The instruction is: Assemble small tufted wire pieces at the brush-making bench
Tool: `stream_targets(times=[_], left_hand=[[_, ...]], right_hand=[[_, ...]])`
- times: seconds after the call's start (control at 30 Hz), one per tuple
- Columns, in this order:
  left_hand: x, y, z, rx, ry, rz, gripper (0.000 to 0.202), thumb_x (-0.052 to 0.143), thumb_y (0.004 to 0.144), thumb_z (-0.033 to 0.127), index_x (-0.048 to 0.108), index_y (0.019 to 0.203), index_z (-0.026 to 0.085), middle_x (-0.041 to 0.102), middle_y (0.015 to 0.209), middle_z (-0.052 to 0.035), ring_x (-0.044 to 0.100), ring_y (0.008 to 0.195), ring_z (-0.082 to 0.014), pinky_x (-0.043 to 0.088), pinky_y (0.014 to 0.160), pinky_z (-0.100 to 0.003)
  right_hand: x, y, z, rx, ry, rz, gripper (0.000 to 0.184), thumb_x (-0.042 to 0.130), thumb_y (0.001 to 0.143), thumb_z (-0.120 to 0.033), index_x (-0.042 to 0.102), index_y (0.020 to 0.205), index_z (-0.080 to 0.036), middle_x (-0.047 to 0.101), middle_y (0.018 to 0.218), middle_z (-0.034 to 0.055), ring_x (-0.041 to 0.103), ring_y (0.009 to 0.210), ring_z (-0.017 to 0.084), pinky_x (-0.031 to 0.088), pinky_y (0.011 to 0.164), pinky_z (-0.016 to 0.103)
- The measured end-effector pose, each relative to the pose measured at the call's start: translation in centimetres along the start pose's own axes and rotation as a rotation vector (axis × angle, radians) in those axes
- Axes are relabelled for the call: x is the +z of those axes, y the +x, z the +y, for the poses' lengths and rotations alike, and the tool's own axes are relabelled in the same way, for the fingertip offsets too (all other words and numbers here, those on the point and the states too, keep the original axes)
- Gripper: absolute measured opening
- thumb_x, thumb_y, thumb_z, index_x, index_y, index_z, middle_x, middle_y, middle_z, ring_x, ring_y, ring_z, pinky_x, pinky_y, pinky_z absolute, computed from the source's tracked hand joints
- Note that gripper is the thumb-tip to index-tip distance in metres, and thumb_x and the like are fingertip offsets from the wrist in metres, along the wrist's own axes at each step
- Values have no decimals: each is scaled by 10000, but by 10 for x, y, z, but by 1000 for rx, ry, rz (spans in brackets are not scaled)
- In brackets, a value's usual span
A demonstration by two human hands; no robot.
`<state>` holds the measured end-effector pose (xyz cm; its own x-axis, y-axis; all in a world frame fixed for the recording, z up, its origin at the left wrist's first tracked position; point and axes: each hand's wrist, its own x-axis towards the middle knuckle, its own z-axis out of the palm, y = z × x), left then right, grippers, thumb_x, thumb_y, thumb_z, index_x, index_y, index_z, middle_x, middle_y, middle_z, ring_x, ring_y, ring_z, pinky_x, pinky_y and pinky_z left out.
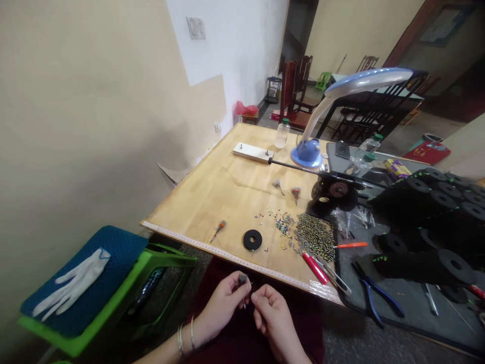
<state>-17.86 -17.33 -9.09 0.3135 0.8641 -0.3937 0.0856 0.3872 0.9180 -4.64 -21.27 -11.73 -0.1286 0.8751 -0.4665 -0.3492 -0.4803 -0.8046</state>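
My left hand (231,297), with bangles on its wrist, is closed in a pinch around a small grey tufted piece (243,278). A thin tip pokes out below its fingers. Close beside it, my right hand (270,306) has thumb and forefinger pressed together; whatever lies between them is too small to make out. Both hands are over my lap, just off the table's front edge. On the wooden table (197,202) ahead lie a black ring-shaped disc (252,240) and small tufted pieces with thin tips, one orange and grey (219,230), others (278,186) (296,194) farther back.
Coloured beads (284,224) and a heap of small metallic parts (314,236) lie right of the disc. Near them are a red-handled tool (315,268), tweezers (335,275) and blue pliers (373,293). A blue lamp (306,152) stands behind; black spools (428,265) crowd the right.
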Motion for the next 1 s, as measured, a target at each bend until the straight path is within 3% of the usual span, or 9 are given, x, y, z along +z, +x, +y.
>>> stream_targets(times=[0.3, 0.67, 1.0], left_hand=[[-2, -1, -1, 17, 27, -7, 289, 609, 783, 438, 497, 744, 174, 482, 643, 43, 462, 589, -110, 386, 560, -241], [-2, -1, -2, 22, 26, 2, 291, 610, 788, 438, 485, 741, 179, 445, 637, 59, 414, 564, -94, 369, 548, -233], [-1, -6, 2, 81, 115, -14, 227, 576, 812, 393, 516, 766, 179, 499, 684, 31, 483, 631, -125, 404, 595, -243]], right_hand=[[-1, 2, 2, 17, 9, 9, 570, 703, 625, -717, 491, 690, -192, 450, 365, -87, 205, 303, 27, 103, 333, 176], [1, 0, 2, -10, 9, -10, 570, 703, 636, -716, 488, 685, -191, 466, 373, -79, 228, 305, 30, 106, 340, 180], [0, 4, 4, -8, 33, 22, 555, 703, 661, -697, 496, 723, -185, 461, 399, -79, 256, 333, 37, 134, 354, 173]])
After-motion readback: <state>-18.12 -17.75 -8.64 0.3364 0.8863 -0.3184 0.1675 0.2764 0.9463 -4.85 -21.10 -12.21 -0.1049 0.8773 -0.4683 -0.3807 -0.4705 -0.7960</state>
